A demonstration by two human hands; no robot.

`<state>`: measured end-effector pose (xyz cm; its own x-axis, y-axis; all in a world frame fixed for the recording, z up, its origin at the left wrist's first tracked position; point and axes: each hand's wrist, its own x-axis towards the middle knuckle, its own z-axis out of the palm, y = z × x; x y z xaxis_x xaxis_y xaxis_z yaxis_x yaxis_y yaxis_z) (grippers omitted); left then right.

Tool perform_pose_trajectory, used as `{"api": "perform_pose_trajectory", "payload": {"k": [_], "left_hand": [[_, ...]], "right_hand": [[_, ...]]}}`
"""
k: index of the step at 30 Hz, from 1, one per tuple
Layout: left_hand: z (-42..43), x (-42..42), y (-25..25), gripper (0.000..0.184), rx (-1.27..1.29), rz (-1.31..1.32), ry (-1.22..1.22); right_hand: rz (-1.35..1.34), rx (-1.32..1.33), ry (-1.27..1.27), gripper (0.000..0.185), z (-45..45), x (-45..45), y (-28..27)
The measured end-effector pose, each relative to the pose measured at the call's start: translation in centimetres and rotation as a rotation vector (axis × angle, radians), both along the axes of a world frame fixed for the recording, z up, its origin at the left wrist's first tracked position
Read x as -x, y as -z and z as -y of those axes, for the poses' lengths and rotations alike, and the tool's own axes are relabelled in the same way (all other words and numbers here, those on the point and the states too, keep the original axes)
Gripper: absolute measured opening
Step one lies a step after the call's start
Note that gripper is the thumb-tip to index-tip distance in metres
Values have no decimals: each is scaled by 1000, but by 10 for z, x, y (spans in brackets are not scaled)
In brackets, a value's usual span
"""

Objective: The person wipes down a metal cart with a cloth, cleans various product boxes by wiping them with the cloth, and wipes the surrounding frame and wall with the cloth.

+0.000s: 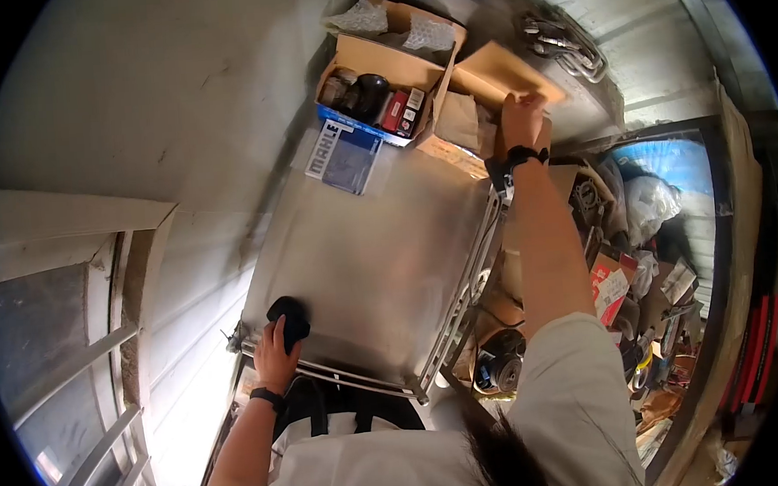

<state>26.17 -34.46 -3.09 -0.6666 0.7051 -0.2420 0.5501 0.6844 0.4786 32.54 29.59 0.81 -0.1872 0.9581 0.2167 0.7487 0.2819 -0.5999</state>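
My left hand [276,355] rests at the near left corner of a metal-topped cart [381,252], its fingers closed over a bunched black cloth [290,325]. Stretched out to the far right, my right hand [524,121] has its fingers curled at the raised flap [496,69] of an open cardboard box. Inside that box lies a brown paper-like piece [458,119]. Left of it stands another open carton [378,61] with dark round parts and a small red box [394,111]. A blue and white MAHLE box [344,157] sits against its near side.
Bubble wrap [430,34] pokes from a carton behind. Metal rails [460,305] edge the cart. To the right, shelves hold cluttered parts, a white plastic bag [652,209] and a red and white box [610,287]. A barred window [66,352] is at the left.
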Motion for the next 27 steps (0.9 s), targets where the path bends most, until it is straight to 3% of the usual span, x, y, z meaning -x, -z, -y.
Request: {"api": "perform_pose_trajectory", "payload": {"k": [4, 7, 12, 16, 17, 19, 23, 27], "left_hand": [[-1, -2, 3, 73, 26, -65, 13], [-1, 0, 1, 72, 35, -88, 39], [2, 1, 4, 71, 32, -84, 52], [1, 1, 4, 70, 22, -79, 53], [1, 2, 4, 70, 17, -76, 51], [0, 1, 3, 70, 13, -76, 41], [1, 2, 3, 72, 39, 0, 24], [2, 2, 5, 71, -10, -90, 54]], "right_hand": [[383, 192, -291, 77, 18, 0, 13], [366, 478, -291, 87, 1, 1, 48], [412, 680, -308, 77, -54, -8, 113], [86, 985, -92, 46, -55, -7, 100], [-8, 1081, -94, 28, -51, -8, 89], [136, 960, -252, 28, -43, -7, 84], [164, 954, -221, 44, -18, 4, 81], [318, 982, -317, 45, -47, 4, 118]]}}
